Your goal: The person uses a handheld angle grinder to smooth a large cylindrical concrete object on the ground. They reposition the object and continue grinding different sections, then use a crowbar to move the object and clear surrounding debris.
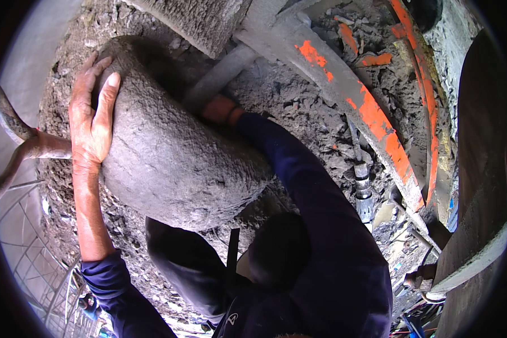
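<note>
A large, rounded grey vessel [169,152], crusted with what looks like cement, fills the space in front of me, tilted with a dark hollow along its upper right side. My left hand [94,112] lies against its left side with fingers stretched upward and thumb apart, pressing on the surface. Beyond the vessel's right edge my right hand [222,110] reaches in beside a thick grey bar [222,73]. Only the back of that hand and the wrist show; the fingers are hidden, so what they touch cannot be seen.
A grey metal beam with flaking orange paint [372,112] slants at right, beside a curved orange strip [425,96]. A metal cylinder [364,194] lies near it. Rubble [298,107] covers the ground. Bent rusty pipes [34,143] stand at left, above a wire grid [34,248].
</note>
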`<state>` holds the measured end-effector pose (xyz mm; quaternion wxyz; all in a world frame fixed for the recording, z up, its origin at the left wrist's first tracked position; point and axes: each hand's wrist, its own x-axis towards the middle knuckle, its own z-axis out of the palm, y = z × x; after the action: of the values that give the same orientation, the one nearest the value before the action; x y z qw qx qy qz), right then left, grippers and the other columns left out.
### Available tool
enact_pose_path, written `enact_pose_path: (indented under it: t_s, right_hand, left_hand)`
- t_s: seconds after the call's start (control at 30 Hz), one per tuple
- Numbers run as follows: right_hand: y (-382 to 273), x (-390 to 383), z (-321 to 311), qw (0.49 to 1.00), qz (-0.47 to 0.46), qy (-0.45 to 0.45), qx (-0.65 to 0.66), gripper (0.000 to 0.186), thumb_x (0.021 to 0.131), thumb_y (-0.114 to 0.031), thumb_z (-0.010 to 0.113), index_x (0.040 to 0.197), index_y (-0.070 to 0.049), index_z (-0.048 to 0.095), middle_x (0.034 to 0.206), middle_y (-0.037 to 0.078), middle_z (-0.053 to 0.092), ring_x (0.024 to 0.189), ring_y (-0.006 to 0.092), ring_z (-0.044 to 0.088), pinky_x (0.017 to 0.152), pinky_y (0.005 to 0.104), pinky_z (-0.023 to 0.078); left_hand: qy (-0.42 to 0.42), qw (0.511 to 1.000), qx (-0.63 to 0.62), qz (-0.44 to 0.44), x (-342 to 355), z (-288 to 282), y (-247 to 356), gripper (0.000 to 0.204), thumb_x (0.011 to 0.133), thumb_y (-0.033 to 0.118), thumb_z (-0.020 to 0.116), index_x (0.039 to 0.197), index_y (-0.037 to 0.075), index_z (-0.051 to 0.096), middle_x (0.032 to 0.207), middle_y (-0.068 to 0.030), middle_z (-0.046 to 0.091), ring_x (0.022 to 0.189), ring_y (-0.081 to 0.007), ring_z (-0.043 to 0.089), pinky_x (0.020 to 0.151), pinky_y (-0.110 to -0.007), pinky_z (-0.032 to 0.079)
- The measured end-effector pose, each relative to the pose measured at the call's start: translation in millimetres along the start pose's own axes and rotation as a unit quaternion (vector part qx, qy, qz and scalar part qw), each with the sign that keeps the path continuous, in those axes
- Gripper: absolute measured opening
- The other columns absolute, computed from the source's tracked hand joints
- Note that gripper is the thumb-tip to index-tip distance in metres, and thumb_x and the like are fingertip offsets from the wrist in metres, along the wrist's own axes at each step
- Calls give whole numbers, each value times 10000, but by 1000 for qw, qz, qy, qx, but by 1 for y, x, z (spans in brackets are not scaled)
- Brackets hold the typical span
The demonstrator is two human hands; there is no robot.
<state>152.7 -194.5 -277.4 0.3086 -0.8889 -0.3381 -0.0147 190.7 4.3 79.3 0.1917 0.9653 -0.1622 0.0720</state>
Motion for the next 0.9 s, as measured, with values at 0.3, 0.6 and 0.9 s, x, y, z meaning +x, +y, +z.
enact_pose_path:
  t_s: [0.3,0.6,0.9]
  right_hand:
    - [41,-143,-41,978,78,83,-172,324,912,-192,631,1202,-111,751,939,108,790,914,334,766,852,507,598]
    - [83,-114,0,986,166,3,0,375,889,-46,623,1256,-79,691,1070,243,733,1045,456,697,925,519,578]
    - [107,-68,39,968,208,-141,-4,319,953,-180,599,1228,-61,708,1146,179,744,1071,389,704,959,483,567]
  left_hand:
    - [16,999,-20,-39,-1,0,1,520,1050,455,605,1390,65,654,1551,-230,521,1464,-378,474,1218,-475,361]
    - [-2,999,-43,-14,-1,3,-4,466,1067,396,605,1395,68,653,1521,-196,559,1434,-338,514,1200,-445,385]
    - [-5,1000,-21,11,0,1,-5,423,1055,346,631,1371,66,668,1498,-214,575,1415,-343,535,1185,-442,401]
